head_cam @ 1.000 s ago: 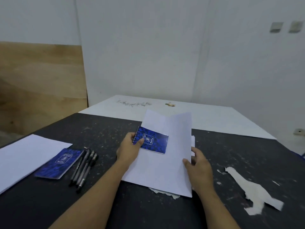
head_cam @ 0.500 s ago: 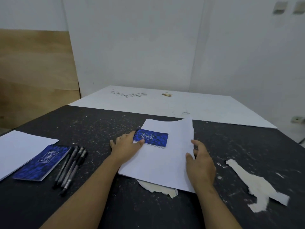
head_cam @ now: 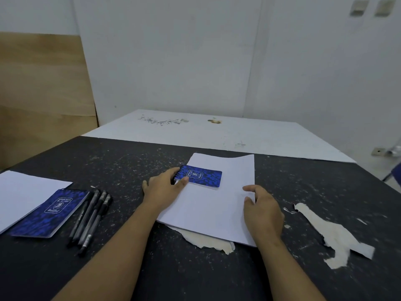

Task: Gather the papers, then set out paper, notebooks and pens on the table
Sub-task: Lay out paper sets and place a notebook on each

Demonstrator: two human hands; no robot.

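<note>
The small notebook lay flat on the far half of the paper stack, which sat in the middle of the dark table. Its long axis ran left to right across the sheets, with the spiral-bound short end turned toward the left hand. That hand pinched the spiral end, thumb on the cover's near corner and fingers curled over the far corner. It was plainly the nearer hand, touching the notebook. The right hand was apart from the notebook, at the stack's right edge. Its fingers were loosely spread, with forefinger and thumb resting on the top sheet; whether any finger tucked under the edge could not be told. Well to the left lay a larger notebook on another sheet, with the pens just beside it. This set probably lacked only a pen. The pens lay on the left hand's side, so that hand would need to let go and reach left.
</note>
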